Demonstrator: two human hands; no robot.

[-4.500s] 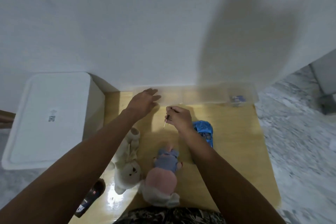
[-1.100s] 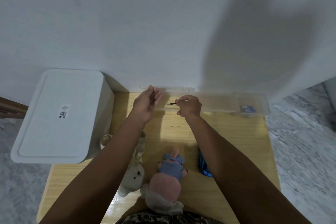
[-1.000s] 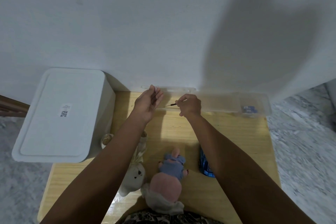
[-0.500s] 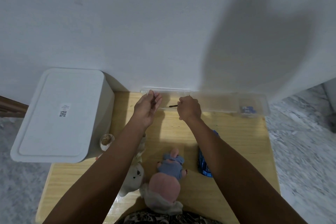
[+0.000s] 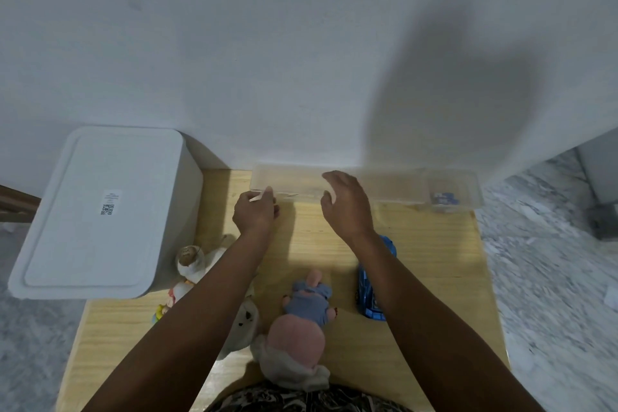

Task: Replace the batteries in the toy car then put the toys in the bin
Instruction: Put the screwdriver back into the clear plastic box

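The blue toy car (image 5: pixel 367 293) lies on the wooden table (image 5: pixel 431 254), partly hidden under my right forearm. A long clear plastic box (image 5: pixel 398 189) sits along the wall at the table's far edge, with small blue batteries (image 5: pixel 443 199) in its right end. My left hand (image 5: pixel 254 215) is curled on the box's front left corner. My right hand (image 5: pixel 347 206) hovers open over the box's middle and holds nothing. A pink plush in blue clothes (image 5: pixel 301 321) lies near me. A white plush bear (image 5: pixel 244 323) is mostly under my left arm.
A white bin (image 5: pixel 100 211) with its lid on stands at the table's left side. Small toy figures (image 5: pixel 189 259) lie beside it. Grey marble floor surrounds the table and a white wall rises right behind the clear box.
My right hand held a thin screwdriver at the clear box; now it is open with nothing in it. My left hand dropped from the box's top to its front left corner.
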